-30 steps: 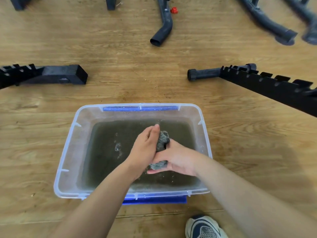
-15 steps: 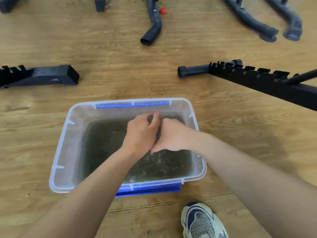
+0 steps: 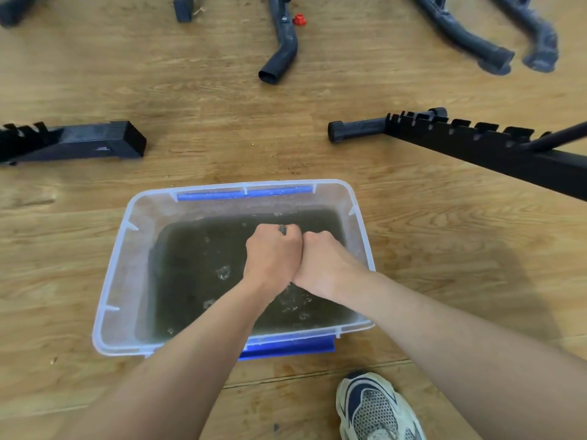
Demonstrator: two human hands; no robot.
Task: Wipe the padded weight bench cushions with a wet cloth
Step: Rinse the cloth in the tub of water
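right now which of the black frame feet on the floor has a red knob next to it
The curved tube foot at top centre, beyond the tub. A red knob sits against its right side; the other frame pieces show none.

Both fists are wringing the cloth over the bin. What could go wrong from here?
1. The grey cloth is nearly hidden inside the left hand and right hand; it may stay too wet.
2. Murky water in the clear plastic bin could just spread dirt onto the cushions.
3. Drips may wet the wooden floor.
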